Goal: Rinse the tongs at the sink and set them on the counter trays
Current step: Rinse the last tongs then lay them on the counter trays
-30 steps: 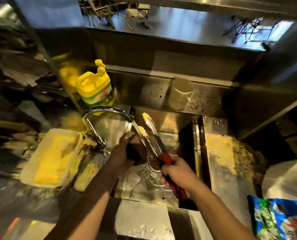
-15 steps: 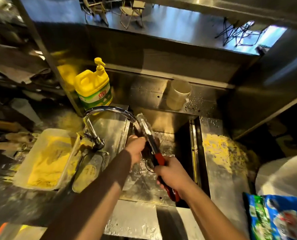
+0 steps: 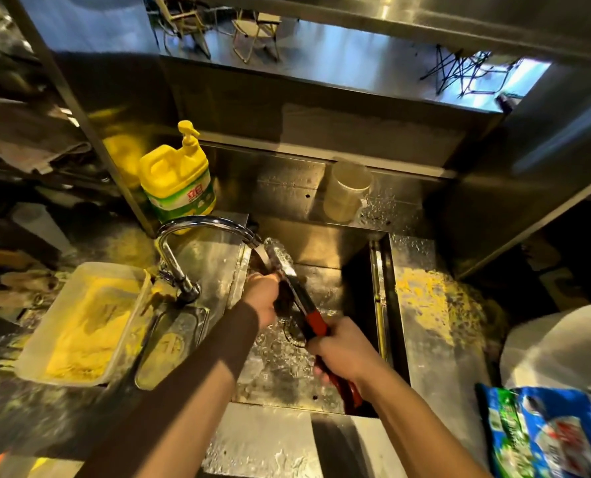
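Steel tongs (image 3: 292, 274) with red handles are held over the sink (image 3: 380, 305), their tips up under the running faucet (image 3: 211, 224). My right hand (image 3: 342, 350) grips the red handles near the front of the basin. My left hand (image 3: 264, 298) holds a dark scrubbing pad against the left side of the tongs' arms. Water streams over the tongs' tips. A small metal tray (image 3: 171, 343) and a plastic tray (image 3: 80, 326) holding yellow crumbs lie on the counter to the left.
A yellow dish soap bottle (image 3: 178, 181) stands behind the faucet. A translucent cup (image 3: 345, 191) sits on the back ledge. Yellow crumbs cover the counter right of the sink (image 3: 435, 298). A blue bag (image 3: 549, 432) lies at the bottom right.
The tongs closed and their tips went under the water stream. My left hand moved up along the tongs' arms with the pad.
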### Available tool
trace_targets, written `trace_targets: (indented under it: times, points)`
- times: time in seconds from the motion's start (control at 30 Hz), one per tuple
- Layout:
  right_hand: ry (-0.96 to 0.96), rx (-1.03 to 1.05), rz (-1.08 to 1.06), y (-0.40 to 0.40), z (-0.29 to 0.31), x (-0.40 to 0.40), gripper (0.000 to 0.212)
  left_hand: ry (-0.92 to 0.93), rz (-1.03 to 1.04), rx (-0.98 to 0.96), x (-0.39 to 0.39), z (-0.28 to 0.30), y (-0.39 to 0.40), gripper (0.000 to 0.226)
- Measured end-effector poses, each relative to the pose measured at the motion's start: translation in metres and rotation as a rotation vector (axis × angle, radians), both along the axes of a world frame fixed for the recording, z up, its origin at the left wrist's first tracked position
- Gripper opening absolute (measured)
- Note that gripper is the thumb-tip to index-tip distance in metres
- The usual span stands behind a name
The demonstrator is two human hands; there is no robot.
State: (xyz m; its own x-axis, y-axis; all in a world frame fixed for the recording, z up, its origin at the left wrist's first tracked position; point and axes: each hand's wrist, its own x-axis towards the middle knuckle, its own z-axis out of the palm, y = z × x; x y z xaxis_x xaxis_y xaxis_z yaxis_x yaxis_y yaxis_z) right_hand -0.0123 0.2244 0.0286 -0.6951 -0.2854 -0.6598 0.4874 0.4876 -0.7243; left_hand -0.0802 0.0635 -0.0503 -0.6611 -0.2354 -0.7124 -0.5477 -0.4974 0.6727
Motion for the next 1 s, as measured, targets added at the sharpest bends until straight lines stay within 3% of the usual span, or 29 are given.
trace_targets:
  times: [0.17, 0.33, 0.5, 0.63, 0.7, 0.77, 0.83, 1.0]
  points:
    - [0.011, 0.018, 0.067, 0.002, 0.000, 0.006, 0.019, 0.022, 0.093, 0.007, -0.006, -0.009, -0.004, 0.019]
    - [0.046, 0.036, 0.041, 0.006, 0.001, 0.000, 0.023, 0.008, -0.004, 0.104, 0.005, -0.012, 0.015, 0.019]
    - [-0.024, -0.003, 0.115, 0.049, 0.006, 0.017, 0.026, -0.008, 0.146, -0.010, -0.010, -0.017, -0.014, 0.011]
    - [0.118, 0.061, -0.030, 0.072, 0.002, 0.013, 0.012, 0.021, 0.239, 0.082, -0.005, -0.016, -0.012, 0.008]
    - [0.262, 0.170, 0.001, 0.067, -0.006, 0.004, 0.024, -0.001, 0.221, 0.183, 0.000, -0.015, -0.006, 0.012]
    - [0.431, 0.353, 0.188, 0.057, -0.016, -0.002, 0.049, -0.004, 0.192, 0.303, 0.006, -0.012, 0.002, 0.021]
    - [0.465, 0.415, 0.259, 0.046, -0.021, -0.005, 0.067, 0.028, 0.169, 0.395, 0.011, -0.010, 0.007, 0.032]
    - [0.366, 0.245, 0.214, 0.034, -0.019, -0.008, 0.055, 0.119, 0.141, 0.380, 0.015, -0.013, 0.008, 0.039]
